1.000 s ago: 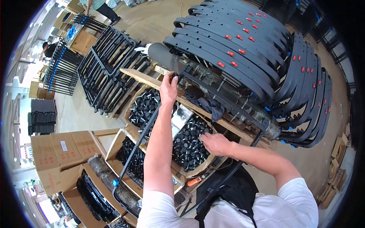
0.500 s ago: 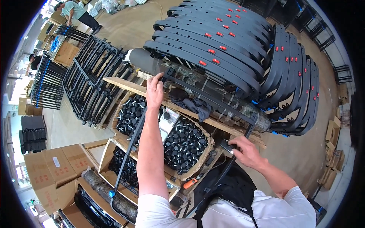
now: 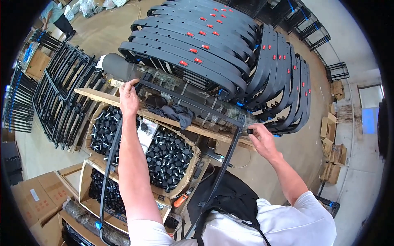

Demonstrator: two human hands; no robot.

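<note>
A black metal frame (image 3: 188, 99) lies across in front of me, its two long side bars running back toward my body. My left hand (image 3: 129, 100) is closed at its far left corner, fingertips pinched beside the corner bracket; whatever they hold is hidden. Near the far right corner, my right hand (image 3: 263, 141) pinches a small black round-headed foot (image 3: 250, 131) between thumb and fingers. Below the frame, an open box holds many black round-headed screw-in feet (image 3: 168, 160) with metal studs. More feet (image 3: 107, 127) fill the compartment on the left.
A wooden plank (image 3: 180, 119) runs under the frame, with a dark cloth (image 3: 176, 115) by it. Stacked curved grey frames (image 3: 193, 49) with red labels stand beyond. An orange-handled tool (image 3: 180, 201) lies near the box. Cardboard boxes (image 3: 37, 197) stand left; a person (image 3: 59, 18) bends at far left.
The view has swung to the right. My right hand has moved up and away from the dark tool, toward the frame's far right corner. My left hand stays at the left corner.
</note>
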